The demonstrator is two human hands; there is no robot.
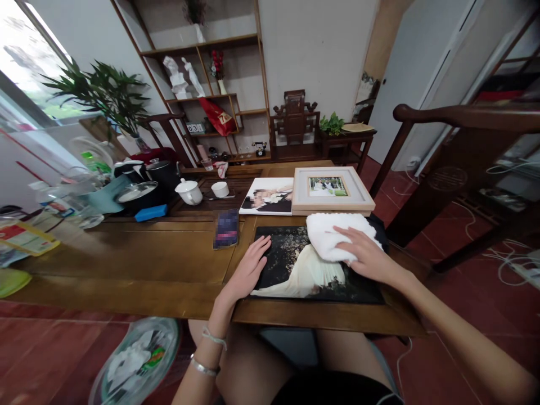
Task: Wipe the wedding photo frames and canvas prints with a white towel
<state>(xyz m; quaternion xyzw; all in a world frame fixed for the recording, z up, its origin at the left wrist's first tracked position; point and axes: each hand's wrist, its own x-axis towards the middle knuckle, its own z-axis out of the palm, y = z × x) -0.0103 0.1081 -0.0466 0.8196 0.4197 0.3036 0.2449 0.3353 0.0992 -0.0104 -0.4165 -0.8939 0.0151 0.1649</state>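
Note:
A dark photo panel (278, 261) showing a long pale gown lies flat near the table's front edge. My left hand (248, 267) rests on its left edge, fingers extended and holding nothing. On the panel's upper right, my right hand (367, 256) presses a bunched white towel (324, 230), its fingers spread over the fabric. The towel covers that corner of the picture. Just behind lie a white-edged photo panel (264, 199) and a pale wooden picture frame (299, 194) holding a small photo. A dark phone-like object (226, 228) sits left of the panel.
The wooden table (169, 275) bears a white lidded teapot (189, 192), a white cup (220, 189), a blue block (151, 212) and a black pan (137, 194). A waste bin (169, 337) stands below on the left. A wooden chair (455, 169) is close on the right.

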